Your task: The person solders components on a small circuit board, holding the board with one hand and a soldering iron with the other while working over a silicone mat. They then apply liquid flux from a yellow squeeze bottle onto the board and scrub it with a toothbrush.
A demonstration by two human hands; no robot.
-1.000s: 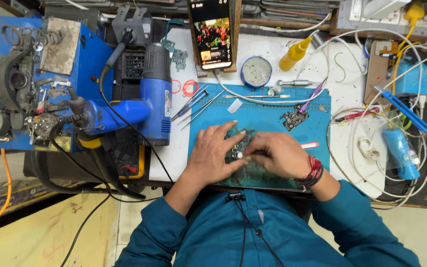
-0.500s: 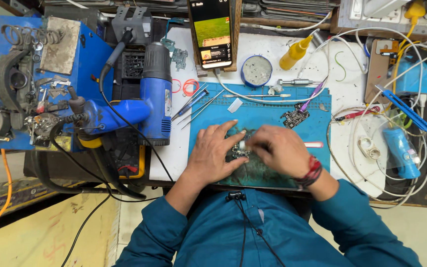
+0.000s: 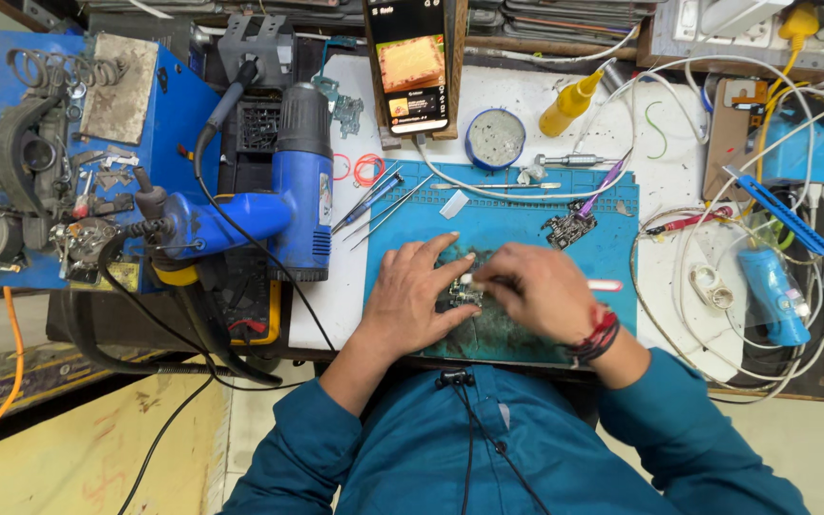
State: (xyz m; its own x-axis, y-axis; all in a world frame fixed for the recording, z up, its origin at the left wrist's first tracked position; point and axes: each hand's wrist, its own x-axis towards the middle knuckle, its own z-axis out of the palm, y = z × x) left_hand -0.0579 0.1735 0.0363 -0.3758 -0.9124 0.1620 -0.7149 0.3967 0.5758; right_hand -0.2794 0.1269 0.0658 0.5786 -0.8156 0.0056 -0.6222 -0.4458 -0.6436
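The white bench (image 3: 517, 105) carries everything, and the biggest thing on it is the blue work mat (image 3: 517, 215), which covers its near middle. Off the mat's left edge lies a blue heat gun (image 3: 283, 205), nozzle end toward the far side, with a blue metal box of scrap parts (image 3: 69, 143) further left. At the bench's far edge a phone (image 3: 410, 62) stands propped with its screen lit, a round tin (image 3: 495, 138) and a yellow squeeze bottle (image 3: 569, 100) beside it. Tweezers (image 3: 374, 205) lie at the mat's far left corner; a loose circuit board (image 3: 565, 229) sits toward its far right.

Both hands meet at the mat's near middle. The left hand (image 3: 412, 300) lies flat, fingers spread, pinning a small circuit board (image 3: 464, 296) under its fingertips. The right hand (image 3: 541, 291) is closed narrowly around a slim white-handled tool (image 3: 605, 285) (a brush, probably; its tip is hidden), long axis running left to right along the mat. The small board lies just left of the right hand's grip, touching the left fingertips, so the tool's working end points straight at it.
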